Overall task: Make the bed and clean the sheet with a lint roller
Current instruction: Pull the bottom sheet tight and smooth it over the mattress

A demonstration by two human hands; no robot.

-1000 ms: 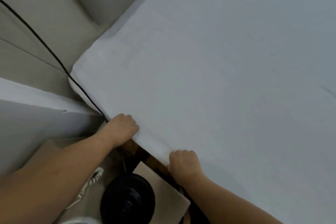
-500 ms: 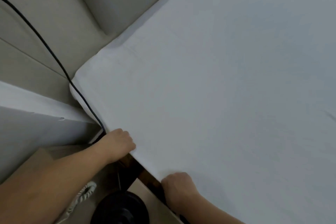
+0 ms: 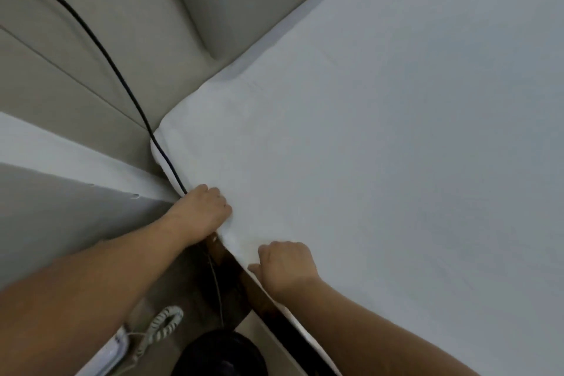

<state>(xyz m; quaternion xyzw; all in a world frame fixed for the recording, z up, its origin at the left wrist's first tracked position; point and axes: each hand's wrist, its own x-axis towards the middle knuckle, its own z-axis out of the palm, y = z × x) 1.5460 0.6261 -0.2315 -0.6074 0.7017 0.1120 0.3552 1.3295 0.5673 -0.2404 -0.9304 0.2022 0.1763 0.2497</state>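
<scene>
A smooth white cotton bed sheet (image 3: 381,146) stretches flat ahead of and to the right of both my hands, up to a grey padded headboard (image 3: 244,0). My left hand (image 3: 203,212) curls over the sheet's edge, apparently gripping it, though the fingertips are hidden. My right hand (image 3: 287,265), just beside it, bunches the same hem over the dark wooden bed frame (image 3: 262,299). A thin black cable (image 3: 122,82) runs away past my left hand.
</scene>
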